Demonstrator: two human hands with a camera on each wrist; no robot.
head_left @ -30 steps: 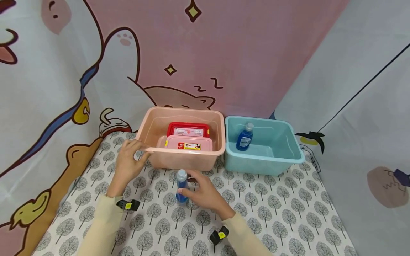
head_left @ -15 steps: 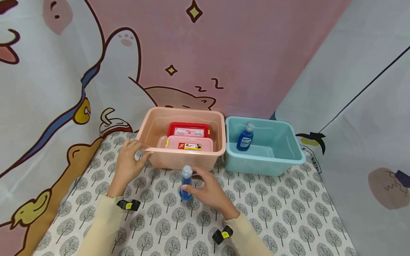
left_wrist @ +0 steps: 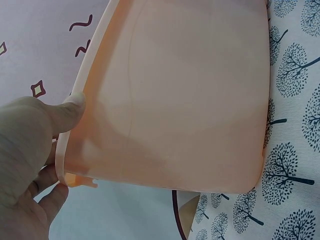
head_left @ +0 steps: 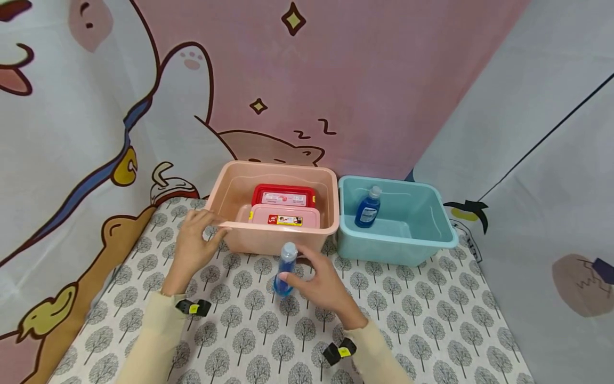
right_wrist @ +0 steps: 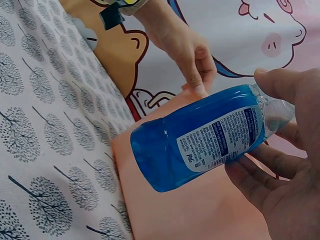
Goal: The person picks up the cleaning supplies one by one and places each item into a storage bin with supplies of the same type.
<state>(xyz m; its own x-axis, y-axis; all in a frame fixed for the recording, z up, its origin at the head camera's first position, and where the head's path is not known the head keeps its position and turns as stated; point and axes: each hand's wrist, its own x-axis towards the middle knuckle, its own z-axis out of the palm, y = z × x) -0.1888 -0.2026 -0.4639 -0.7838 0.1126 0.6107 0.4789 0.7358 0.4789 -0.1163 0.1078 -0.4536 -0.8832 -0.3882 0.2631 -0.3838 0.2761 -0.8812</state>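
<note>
My left hand point(head_left: 192, 242) grips the front left corner of the peach plastic bin point(head_left: 268, 240), its thumb over the rim in the left wrist view. My right hand point(head_left: 322, 284) holds a bottle of blue liquid point(head_left: 284, 273) by its sides, in front of that bin. The bottle leans slightly, and its clear cap points up and away. In the right wrist view the printed back label point(right_wrist: 215, 137) of the bottle faces the camera. A red-lidded box point(head_left: 288, 198) and a pink-lidded box point(head_left: 283, 215) lie inside the peach bin.
Right beside the peach bin stands a light blue bin point(head_left: 408, 248), with another blue bottle point(head_left: 368, 209) upright in its left part. A tree-print cloth point(head_left: 268, 341) covers the table. Behind the bins hangs a cartoon-print curtain point(head_left: 374, 96).
My right hand has carried the bottle a little to the right and up toward the bins, and the bottle leans more. My left hand stays on the peach bin's corner.
</note>
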